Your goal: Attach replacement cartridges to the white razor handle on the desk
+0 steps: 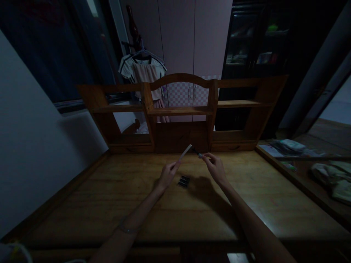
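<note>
My left hand [168, 174] is closed around one end of a slim pale stick-shaped object [185, 151], which slants up to the right over the wooden table. Facing it, my right hand [215, 166] pinches a small thin piece with a pale end and a dark tip [197, 153]; its kind is too dim to make out. The dark tip points toward the far end of the stick, with a small gap between them. Below and between both hands, a small pack of dark cylinders that look like batteries [183, 181] lies on the table.
A wooden shelf unit [181, 110] stands along the table's far edge [164, 156]. To the left is a white wall [33, 146]. Beyond the right rim lie plastic-wrapped items [292, 146] and a pale cloth bundle [334, 179]. Clothes [145, 73] hang behind the shelves.
</note>
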A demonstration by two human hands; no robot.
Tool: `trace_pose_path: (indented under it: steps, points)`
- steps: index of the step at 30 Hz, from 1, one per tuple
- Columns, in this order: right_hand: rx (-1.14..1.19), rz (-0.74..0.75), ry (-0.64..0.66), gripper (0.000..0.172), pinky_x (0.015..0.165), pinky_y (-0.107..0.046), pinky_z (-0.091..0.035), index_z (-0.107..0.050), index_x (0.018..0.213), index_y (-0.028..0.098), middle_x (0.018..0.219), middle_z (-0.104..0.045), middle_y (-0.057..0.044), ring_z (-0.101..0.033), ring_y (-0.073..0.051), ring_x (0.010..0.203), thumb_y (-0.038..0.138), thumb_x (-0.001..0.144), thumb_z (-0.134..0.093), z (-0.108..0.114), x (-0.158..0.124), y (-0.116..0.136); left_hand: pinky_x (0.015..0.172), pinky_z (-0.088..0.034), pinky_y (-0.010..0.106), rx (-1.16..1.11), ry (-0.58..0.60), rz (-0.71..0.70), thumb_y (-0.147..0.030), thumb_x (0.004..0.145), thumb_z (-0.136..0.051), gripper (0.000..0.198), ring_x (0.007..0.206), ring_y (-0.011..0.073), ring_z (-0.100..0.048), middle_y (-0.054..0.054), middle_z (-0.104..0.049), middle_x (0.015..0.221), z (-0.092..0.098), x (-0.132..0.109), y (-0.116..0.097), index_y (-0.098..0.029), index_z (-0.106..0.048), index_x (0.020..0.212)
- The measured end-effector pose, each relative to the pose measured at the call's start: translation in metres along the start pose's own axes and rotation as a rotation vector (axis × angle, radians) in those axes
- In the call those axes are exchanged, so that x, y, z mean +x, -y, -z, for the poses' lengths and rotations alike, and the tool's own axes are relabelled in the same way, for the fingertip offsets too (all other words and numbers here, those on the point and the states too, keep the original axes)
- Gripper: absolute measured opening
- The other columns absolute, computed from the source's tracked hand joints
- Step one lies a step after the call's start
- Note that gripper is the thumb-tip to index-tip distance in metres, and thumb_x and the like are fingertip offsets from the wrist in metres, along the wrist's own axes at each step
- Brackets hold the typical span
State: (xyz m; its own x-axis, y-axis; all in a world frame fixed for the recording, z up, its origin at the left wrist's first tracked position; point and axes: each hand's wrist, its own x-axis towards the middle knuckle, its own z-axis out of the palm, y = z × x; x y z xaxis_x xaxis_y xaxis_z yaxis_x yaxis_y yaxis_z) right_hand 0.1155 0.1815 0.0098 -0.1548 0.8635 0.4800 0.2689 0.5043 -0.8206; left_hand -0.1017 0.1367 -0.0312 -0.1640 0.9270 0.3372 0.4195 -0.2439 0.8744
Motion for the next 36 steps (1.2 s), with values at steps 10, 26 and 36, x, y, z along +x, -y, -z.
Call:
trace_pose_path:
  steps: [10, 26, 36]
  points:
    - [-0.019, 0.011, 0.013, 0.04, 0.044, -0.023, -0.018, -0.068, 0.084, 0.014, 0.051, -0.041, 0.003, -0.03, -0.009, 0.046, 0.05, 0.085, -0.05, -0.002, 0.0, -0.003, 0.052, -0.021, 0.023, 0.017, -0.011, 0.008, -0.056, 0.086, -0.041, 0.046, 0.056, 0.01, -0.031, -0.005, -0.031, 0.057, 0.002, 0.001, 0.002, -0.017, -0.041, 0.06]
    - [0.072, -0.005, 0.012, 0.039, 0.043, -0.023, -0.018, -0.068, 0.088, 0.014, 0.052, -0.036, 0.004, -0.029, -0.009, 0.047, 0.05, 0.084, -0.051, 0.0, -0.002, 0.001, 0.05, -0.02, 0.024, 0.087, -0.015, 0.096, -0.064, 0.082, -0.041, 0.053, 0.054, 0.0103, -0.031, -0.005, -0.031, 0.054, 0.005, 0.006, 0.014, -0.017, -0.043, 0.057]
    - [0.072, -0.029, 0.014, 0.038, 0.043, -0.023, -0.017, -0.067, 0.085, 0.015, 0.051, -0.033, 0.005, -0.029, -0.009, 0.046, 0.05, 0.084, -0.053, -0.001, -0.001, -0.001, 0.051, -0.021, 0.024, 0.027, 0.027, 0.004, -0.06, 0.084, -0.042, 0.05, 0.055, 0.0098, -0.032, -0.005, -0.032, 0.057, 0.001, 0.003, 0.008, -0.017, -0.041, 0.058]
